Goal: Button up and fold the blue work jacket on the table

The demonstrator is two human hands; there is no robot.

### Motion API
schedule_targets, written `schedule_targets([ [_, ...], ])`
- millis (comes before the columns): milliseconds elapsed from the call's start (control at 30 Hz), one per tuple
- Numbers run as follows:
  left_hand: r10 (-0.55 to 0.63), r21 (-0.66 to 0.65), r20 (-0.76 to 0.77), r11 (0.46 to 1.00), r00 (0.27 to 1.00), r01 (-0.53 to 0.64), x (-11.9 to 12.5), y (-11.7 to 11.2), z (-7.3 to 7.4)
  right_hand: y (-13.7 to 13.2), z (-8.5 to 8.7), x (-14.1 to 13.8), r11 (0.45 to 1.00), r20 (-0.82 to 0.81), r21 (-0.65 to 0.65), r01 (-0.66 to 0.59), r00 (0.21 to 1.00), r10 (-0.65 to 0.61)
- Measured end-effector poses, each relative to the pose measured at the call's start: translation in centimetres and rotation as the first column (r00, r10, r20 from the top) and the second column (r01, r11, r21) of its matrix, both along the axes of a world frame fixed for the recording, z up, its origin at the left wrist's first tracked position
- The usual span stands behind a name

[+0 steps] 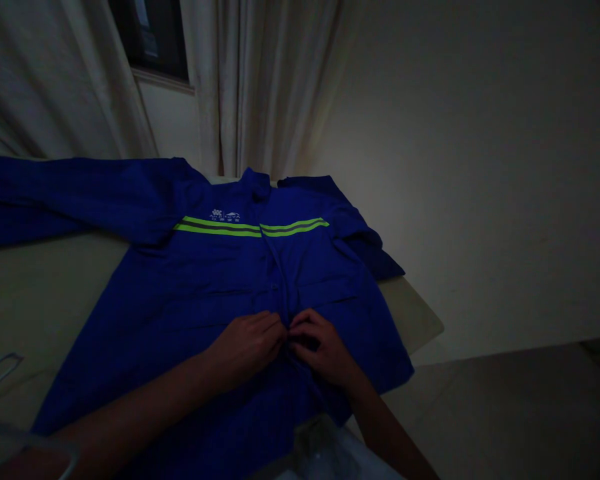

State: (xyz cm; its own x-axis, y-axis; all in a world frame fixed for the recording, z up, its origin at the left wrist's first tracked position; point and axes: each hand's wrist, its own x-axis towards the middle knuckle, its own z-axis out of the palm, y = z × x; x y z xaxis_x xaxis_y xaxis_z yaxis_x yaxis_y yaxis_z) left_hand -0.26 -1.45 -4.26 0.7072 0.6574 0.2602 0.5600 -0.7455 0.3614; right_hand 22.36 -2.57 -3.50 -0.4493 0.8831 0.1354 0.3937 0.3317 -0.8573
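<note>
A blue work jacket (220, 267) lies spread front side up, its collar away from me. A yellow-green striped band (220, 228) crosses its chest, with a white printed logo just above on the left. My left hand (255, 340) is closed on the jacket's front edge, about midway down the opening. Facing it, my right hand (323, 347) pinches the same front edge, thumb and fingers curled together. The fingertips of both hands nearly meet. Whatever small part sits between them is hidden. Above my hands, a small button or buttonhole (275, 287) shows faintly on the front strip.
A pale table (420, 317) carries the jacket, its right corner rounded. Light curtains (275, 80) and a dark window (155, 40) stand behind, beside a plain wall (470, 167). Part of a white wire-like object (0, 367) shows at the left edge. The room is dim.
</note>
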Motion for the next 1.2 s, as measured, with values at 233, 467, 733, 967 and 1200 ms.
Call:
schedule_targets([
  [233,0.114,-0.282,0.163,0.957,0.980,-0.064,0.0,0.0,-0.2,-0.1,0.0,-0.2,0.997,0.014,0.038,0.070,0.997,-0.070],
  [467,0.113,-0.310,0.087,0.947,0.990,-0.081,-0.2,0.2,0.1,0.0,-0.3,-0.3,0.992,0.009,0.008,0.125,0.992,-0.125],
  [733,0.020,-0.012,-0.117,1.000,0.993,-0.022,-0.2,0.1,-0.2,0.1,-0.3,-0.5,0.994,0.031,0.022,0.110,0.993,-0.111],
  [967,-0.041,0.179,-0.241,0.980,0.970,0.085,-0.1,-0.1,0.6,-0.1,0.0,-0.7,0.991,0.046,0.010,0.130,0.990,-0.130],
  [1200,-0.011,0.307,-0.228,0.948,0.974,0.083,-0.1,-0.6,0.9,0.0,-0.1,-0.6,0.993,0.015,0.015,0.121,0.992,-0.121],
])
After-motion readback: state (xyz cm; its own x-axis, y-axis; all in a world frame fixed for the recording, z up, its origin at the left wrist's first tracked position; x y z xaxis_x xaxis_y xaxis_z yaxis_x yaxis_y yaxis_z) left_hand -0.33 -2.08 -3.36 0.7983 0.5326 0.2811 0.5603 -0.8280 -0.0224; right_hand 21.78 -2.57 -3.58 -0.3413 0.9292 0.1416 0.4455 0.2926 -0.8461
